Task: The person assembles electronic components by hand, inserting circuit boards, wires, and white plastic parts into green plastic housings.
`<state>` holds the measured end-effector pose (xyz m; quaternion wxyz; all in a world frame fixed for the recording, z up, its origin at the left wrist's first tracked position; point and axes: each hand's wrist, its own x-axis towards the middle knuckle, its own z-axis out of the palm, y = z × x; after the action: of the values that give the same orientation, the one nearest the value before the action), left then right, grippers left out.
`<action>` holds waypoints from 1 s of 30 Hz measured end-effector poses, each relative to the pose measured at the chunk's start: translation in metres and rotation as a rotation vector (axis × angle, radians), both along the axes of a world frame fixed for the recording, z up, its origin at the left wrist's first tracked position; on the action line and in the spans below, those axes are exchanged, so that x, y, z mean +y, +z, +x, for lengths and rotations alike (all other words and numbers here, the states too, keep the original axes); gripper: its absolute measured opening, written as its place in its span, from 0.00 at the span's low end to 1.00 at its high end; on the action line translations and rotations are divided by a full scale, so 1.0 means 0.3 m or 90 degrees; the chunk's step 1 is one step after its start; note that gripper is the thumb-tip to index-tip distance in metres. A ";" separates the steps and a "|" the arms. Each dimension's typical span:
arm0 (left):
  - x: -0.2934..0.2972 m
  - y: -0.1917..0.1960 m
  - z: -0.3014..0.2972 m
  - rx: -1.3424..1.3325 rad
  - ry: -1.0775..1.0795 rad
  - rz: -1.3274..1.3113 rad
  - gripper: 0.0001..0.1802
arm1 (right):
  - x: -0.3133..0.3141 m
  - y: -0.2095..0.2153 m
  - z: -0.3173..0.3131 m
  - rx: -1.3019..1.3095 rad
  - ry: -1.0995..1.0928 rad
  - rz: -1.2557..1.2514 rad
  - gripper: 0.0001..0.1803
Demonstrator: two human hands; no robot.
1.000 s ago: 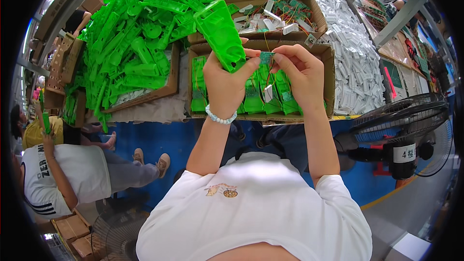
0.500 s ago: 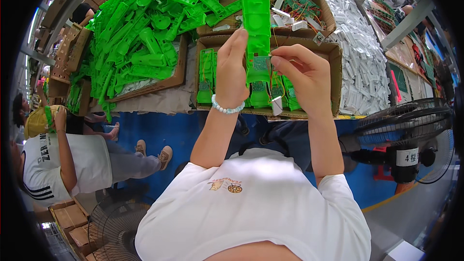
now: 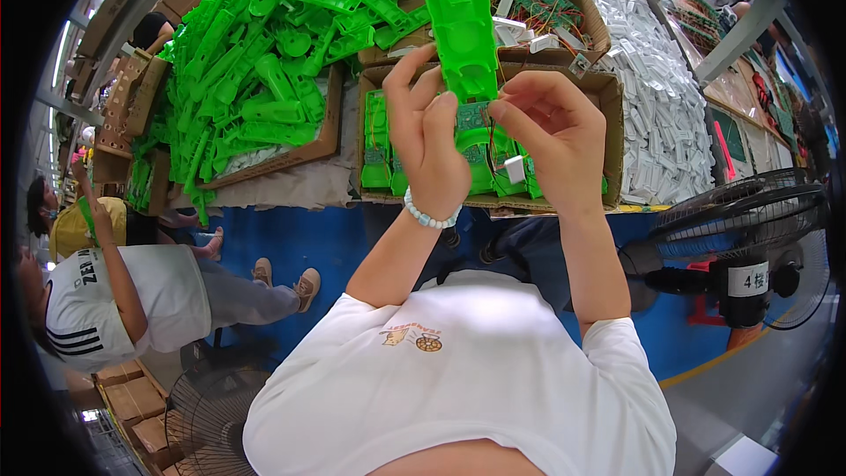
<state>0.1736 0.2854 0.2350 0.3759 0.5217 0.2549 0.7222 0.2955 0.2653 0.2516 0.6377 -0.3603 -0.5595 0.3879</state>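
A long green plastic housing [image 3: 463, 31] stands tilted in my left hand [image 3: 429, 137], whose fingers and thumb close round its lower part. A small green circuit board [image 3: 472, 115] sits in the housing beside my left thumb. My right hand [image 3: 564, 128] pinches thumb and forefinger together at the board's right edge, by thin red and yellow wires; what lies between the fingertips is too small to make out. Just below them hangs a small white part [image 3: 514, 168]. Under my hands, more green housings [image 3: 376, 137] with boards and wires lie in a cardboard box [image 3: 608, 92].
A large heap of green plastic parts [image 3: 256, 62] fills the left side. Behind the box, another carton [image 3: 577, 4] holds wired boards and white pieces. White plastic parts [image 3: 661, 115] are piled at right, near a black fan [image 3: 740, 229]. A co-worker [image 3: 132, 291] is at left.
The housing has tipped, its top moving left and toward me. My left hand has turned, with its thumb now across the housing's front. My right hand stays pinched by the board.
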 end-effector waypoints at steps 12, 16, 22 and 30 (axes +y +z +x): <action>-0.043 -0.017 -0.053 0.102 0.063 0.078 0.28 | -0.016 0.013 -0.014 0.016 0.017 -0.004 0.09; -0.050 -0.022 -0.034 0.064 0.070 0.078 0.29 | -0.022 0.014 -0.005 0.018 0.023 -0.045 0.09; -0.061 -0.021 -0.032 0.093 0.082 0.063 0.28 | -0.024 0.023 0.010 0.040 0.045 -0.044 0.09; -0.073 0.009 -0.009 -0.028 -0.037 -0.030 0.26 | -0.006 0.010 0.048 0.078 0.099 -0.025 0.13</action>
<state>0.1709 0.2635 0.2377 0.4144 0.5042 0.2482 0.7159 0.3098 0.2636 0.2546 0.6316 -0.3041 -0.5379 0.4682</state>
